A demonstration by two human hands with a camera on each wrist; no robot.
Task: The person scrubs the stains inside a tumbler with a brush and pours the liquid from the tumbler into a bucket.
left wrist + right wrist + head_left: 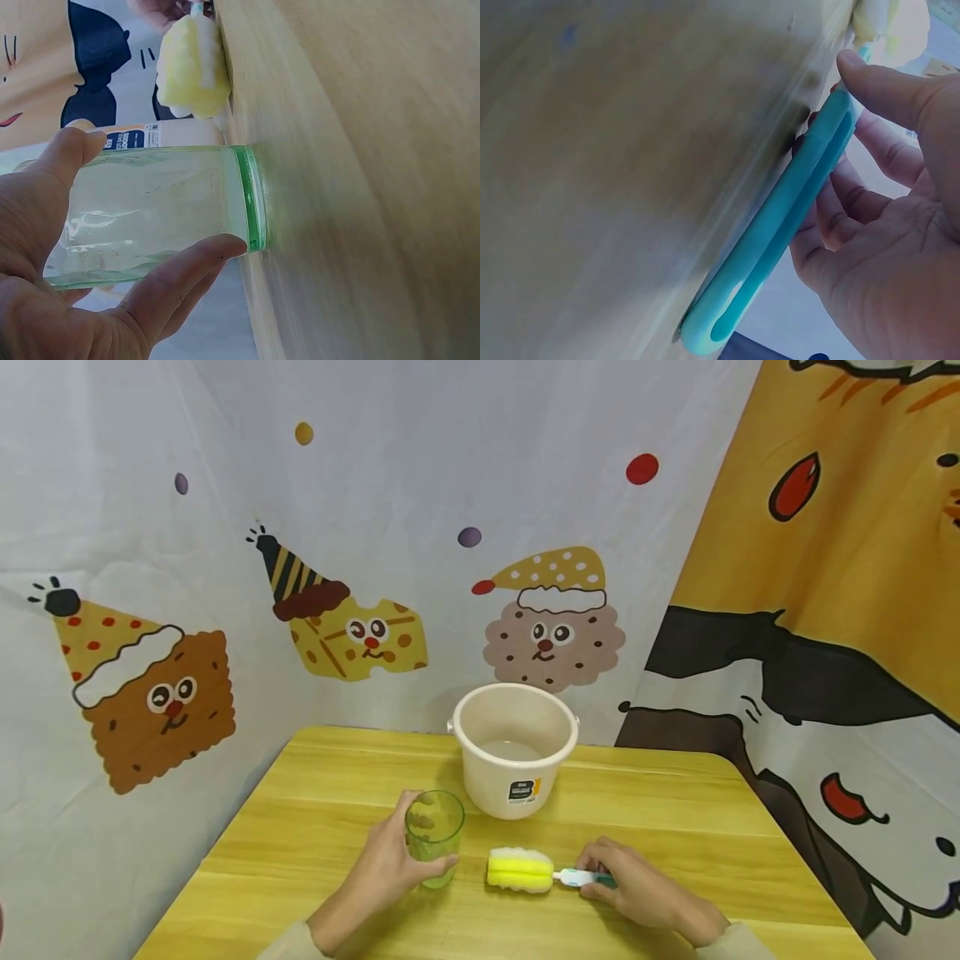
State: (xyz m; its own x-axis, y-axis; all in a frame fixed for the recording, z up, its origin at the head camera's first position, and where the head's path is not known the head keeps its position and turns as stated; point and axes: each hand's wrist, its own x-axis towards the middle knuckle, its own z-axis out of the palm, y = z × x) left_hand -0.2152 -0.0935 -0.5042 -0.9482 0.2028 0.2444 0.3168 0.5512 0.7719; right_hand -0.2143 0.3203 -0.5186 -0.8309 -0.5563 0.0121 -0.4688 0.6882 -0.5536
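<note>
A clear green drinking glass point(442, 827) stands on the table, left of centre in the head view. My left hand point(386, 857) grips it from the left, thumb on the near side and fingers round the far side. In the left wrist view, the glass point(161, 202) has a thick green base close to the tabletop. To its right lies a cup brush with a yellow and white sponge head point(521, 870) pointing left. My right hand point(637, 885) pinches its handle between thumb and fingers. The right wrist view shows the teal handle point(780, 202) with a long slot, lying along the wood.
A cream bucket point(487, 777) with a dark label stands behind the glass and brush, seemingly with some water in it. The wooden table point(300, 810) reaches back to a hanging cloth point(390, 485) printed with cartoon figures, which also runs along both sides.
</note>
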